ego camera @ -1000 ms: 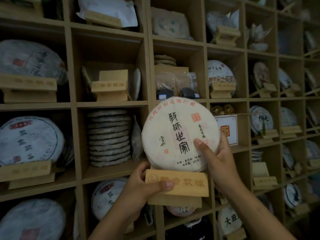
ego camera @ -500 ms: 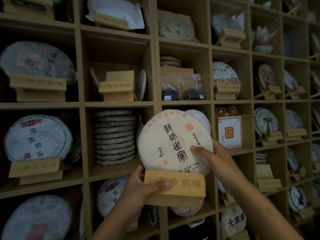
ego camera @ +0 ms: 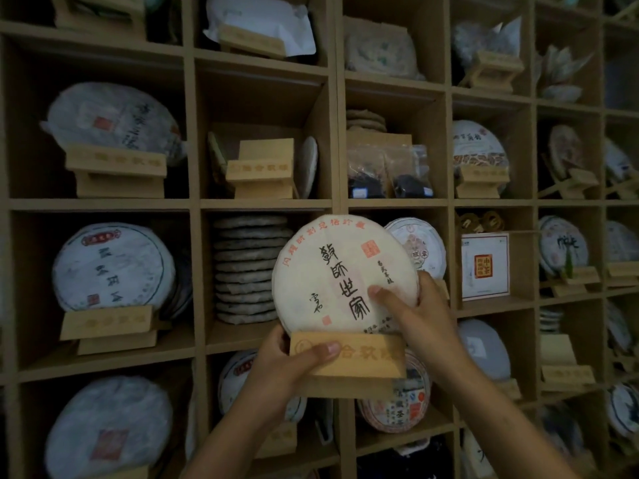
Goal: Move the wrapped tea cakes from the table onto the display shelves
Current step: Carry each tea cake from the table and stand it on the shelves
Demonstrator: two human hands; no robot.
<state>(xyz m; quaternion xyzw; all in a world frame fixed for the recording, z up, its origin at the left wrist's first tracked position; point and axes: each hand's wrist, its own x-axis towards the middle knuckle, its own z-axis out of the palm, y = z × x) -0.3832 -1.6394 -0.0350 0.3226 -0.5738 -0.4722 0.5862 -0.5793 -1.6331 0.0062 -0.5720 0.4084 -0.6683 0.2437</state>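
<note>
The wrapped tea cake (ego camera: 345, 274), a round white disc with black and red writing, stands upright in a wooden stand (ego camera: 349, 361), held up in front of the shelves (ego camera: 266, 203) and not resting on any board. The left hand (ego camera: 287, 375) grips the stand, thumb across its front face. The right hand (ego camera: 422, 316) pinches the cake's right edge, thumb on the front, fingers behind. Behind it sit a stack of flat cakes (ego camera: 250, 267) and another wrapped cake (ego camera: 420, 243)
</note>
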